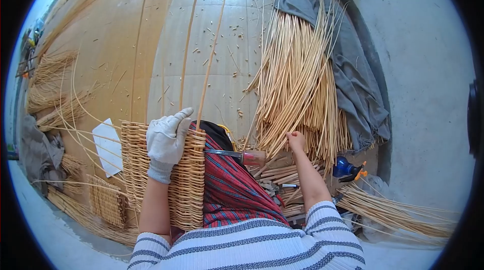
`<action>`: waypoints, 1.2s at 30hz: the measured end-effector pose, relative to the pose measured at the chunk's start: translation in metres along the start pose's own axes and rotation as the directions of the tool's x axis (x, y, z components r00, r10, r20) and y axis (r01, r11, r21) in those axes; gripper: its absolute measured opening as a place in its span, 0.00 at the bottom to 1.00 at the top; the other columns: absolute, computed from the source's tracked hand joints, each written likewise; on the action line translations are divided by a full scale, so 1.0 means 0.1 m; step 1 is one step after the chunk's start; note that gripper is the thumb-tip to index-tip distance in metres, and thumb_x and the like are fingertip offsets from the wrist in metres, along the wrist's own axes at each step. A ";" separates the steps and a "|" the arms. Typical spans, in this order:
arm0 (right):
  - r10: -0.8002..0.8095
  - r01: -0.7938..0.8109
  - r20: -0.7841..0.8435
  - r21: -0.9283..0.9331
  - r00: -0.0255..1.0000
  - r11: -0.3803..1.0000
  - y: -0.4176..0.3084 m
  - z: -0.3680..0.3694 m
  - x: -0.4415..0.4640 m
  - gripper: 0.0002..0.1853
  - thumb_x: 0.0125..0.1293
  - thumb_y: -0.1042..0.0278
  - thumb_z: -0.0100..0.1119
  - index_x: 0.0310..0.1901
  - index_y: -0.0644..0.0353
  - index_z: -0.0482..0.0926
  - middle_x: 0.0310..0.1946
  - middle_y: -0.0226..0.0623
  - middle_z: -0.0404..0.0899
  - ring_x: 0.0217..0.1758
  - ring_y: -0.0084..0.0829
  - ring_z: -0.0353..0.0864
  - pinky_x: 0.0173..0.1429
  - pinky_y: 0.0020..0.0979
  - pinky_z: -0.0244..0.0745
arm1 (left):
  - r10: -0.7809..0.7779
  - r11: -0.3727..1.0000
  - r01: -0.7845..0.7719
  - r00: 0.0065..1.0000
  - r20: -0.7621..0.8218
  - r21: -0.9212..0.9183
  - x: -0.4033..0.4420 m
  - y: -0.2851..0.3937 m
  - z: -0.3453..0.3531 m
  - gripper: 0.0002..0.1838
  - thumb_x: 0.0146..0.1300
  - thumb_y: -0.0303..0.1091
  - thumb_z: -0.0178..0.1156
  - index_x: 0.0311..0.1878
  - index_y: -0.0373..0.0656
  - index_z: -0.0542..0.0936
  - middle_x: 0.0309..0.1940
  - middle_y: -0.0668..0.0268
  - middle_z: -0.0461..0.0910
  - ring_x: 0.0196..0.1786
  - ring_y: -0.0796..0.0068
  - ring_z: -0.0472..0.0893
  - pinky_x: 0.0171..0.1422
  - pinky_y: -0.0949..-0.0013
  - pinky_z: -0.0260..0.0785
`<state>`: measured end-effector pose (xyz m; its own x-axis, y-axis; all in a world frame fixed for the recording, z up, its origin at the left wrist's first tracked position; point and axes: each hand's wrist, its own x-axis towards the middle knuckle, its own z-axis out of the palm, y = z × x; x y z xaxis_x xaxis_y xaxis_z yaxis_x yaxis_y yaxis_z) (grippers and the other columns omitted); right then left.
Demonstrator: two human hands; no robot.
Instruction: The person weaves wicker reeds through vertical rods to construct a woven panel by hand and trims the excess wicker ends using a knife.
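A woven wicker panel (pixel 187 189) lies across my lap, with several long upright rods (pixel 212 63) rising from its far edge. My left hand (pixel 166 141), in a white glove, grips the panel near that edge, its fingers closed and partly hidden. To the right, my bare right hand (pixel 296 141) reaches to the near end of a large bundle of pale wicker rods (pixel 295 73). Thumb and fingers are pinched there on a rod; how many rods they hold is hard to make out. A tool with a metal shaft and a wooden handle (pixel 253 157) lies beside the panel, across my red patterned cloth (pixel 234 184).
Grey cloth (pixel 353 83) lies under and over the bundle. A blue spray bottle (pixel 344 168) with an orange trigger stands near my right arm. More rods (pixel 393 212) lie at lower right. At left are a smaller woven piece (pixel 107 202) and a white sheet (pixel 107 146). Cut bits litter the floor.
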<state>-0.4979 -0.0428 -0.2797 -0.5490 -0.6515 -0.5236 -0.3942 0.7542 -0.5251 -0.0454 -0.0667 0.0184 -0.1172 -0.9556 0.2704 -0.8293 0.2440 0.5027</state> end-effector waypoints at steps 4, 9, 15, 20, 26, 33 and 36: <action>-0.092 0.089 -0.004 -0.205 0.996 0.975 -0.11 -0.20 -0.14 0.13 0.73 0.62 0.64 0.34 0.62 0.79 0.26 0.36 0.83 0.26 0.28 0.84 0.35 0.34 0.77 | 0.007 1.000 -0.007 1.000 0.001 -0.008 -0.01 -0.02 0.01 0.15 0.77 0.43 0.59 0.56 0.47 0.88 0.37 0.60 0.88 0.41 0.58 0.85 0.52 0.58 0.71; -0.030 0.023 0.059 0.124 0.998 0.992 -0.11 -0.29 -0.13 0.11 0.74 0.63 0.61 0.45 0.63 0.78 0.28 0.36 0.83 0.23 0.29 0.81 0.29 0.36 0.74 | -0.006 0.997 0.006 1.000 0.002 -0.075 -0.02 -0.01 -0.02 0.15 0.77 0.43 0.59 0.56 0.48 0.88 0.36 0.58 0.88 0.41 0.56 0.85 0.52 0.57 0.71; -0.139 0.139 0.004 -0.061 0.990 0.988 -0.49 -0.54 -0.36 0.17 0.75 0.60 0.56 0.54 0.66 0.79 0.36 0.42 0.86 0.32 0.34 0.86 0.41 0.36 0.81 | -0.079 0.991 0.078 0.997 -0.011 -0.107 -0.05 -0.12 0.01 0.16 0.78 0.45 0.58 0.56 0.49 0.88 0.35 0.57 0.88 0.42 0.55 0.85 0.52 0.56 0.72; -0.020 0.104 0.294 -0.273 0.956 0.956 -0.57 -0.68 -0.16 0.19 0.76 0.58 0.49 0.49 0.67 0.82 0.30 0.39 0.86 0.29 0.36 0.84 0.36 0.40 0.80 | -0.062 0.995 0.059 0.998 -0.024 -0.086 -0.06 -0.13 0.00 0.16 0.78 0.46 0.58 0.56 0.49 0.88 0.37 0.57 0.89 0.42 0.54 0.86 0.52 0.56 0.73; -0.112 -0.281 0.518 0.619 0.848 0.733 -0.68 -1.01 -0.49 0.13 0.80 0.65 0.56 0.60 0.60 0.79 0.35 0.32 0.85 0.25 0.14 0.75 0.26 0.17 0.72 | -0.025 0.994 0.022 0.999 -0.031 -0.111 -0.11 -0.21 0.03 0.16 0.78 0.45 0.58 0.57 0.48 0.88 0.37 0.57 0.89 0.42 0.54 0.86 0.51 0.56 0.73; -0.687 -0.075 0.283 0.946 0.669 0.316 -1.65 -1.30 -1.76 0.07 0.75 0.68 0.66 0.48 0.56 0.79 0.36 0.26 0.80 0.28 0.16 0.76 0.29 0.18 0.73 | -0.015 0.998 0.020 0.997 0.071 -0.060 -0.10 -0.15 -0.07 0.20 0.75 0.45 0.61 0.63 0.49 0.84 0.46 0.57 0.87 0.52 0.56 0.85 0.63 0.59 0.71; -0.757 0.128 0.205 0.926 0.620 0.355 -2.23 -1.12 -2.40 0.09 0.72 0.70 0.70 0.46 0.56 0.78 0.34 0.26 0.81 0.28 0.19 0.79 0.31 0.21 0.76 | 0.212 0.975 -0.187 0.941 -0.263 0.119 -0.10 0.00 -0.08 0.23 0.73 0.48 0.63 0.66 0.50 0.83 0.49 0.58 0.86 0.54 0.57 0.84 0.65 0.59 0.70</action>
<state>-0.3606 -0.0453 0.0381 0.1088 -0.9920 -0.0642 0.4720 0.1084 -0.8749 -0.0398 -0.0560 0.0225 -0.1428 -0.8043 0.5769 -0.8519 0.3965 0.3420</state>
